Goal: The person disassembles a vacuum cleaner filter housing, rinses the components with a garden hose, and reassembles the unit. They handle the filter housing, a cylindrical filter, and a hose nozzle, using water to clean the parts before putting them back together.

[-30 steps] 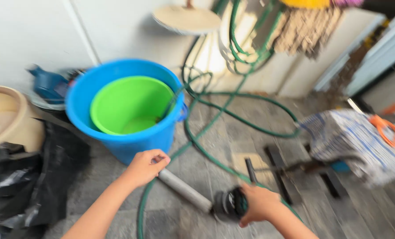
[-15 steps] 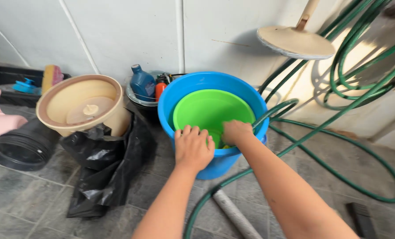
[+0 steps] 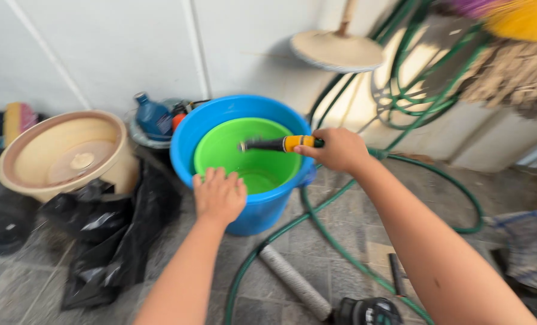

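Head view, near to far: grey-handled tool (image 3: 295, 281) lies on floor tiles (image 3: 340, 235), untouched. Left hand (image 3: 219, 195) rests on near rim of blue bucket (image 3: 244, 207), fingers spread flat, gripping nothing. Right hand (image 3: 336, 150) closed around hose nozzle (image 3: 280, 144), tip over green basin (image 3: 250, 156) nested in bucket. No water spray visible; basin looks nearly empty, filling not yet begun. Against half-second-earlier frame: right hand out of basin, nozzle now lifted clear; left hand unmoved. Green hose (image 3: 401, 90) coils at wall.
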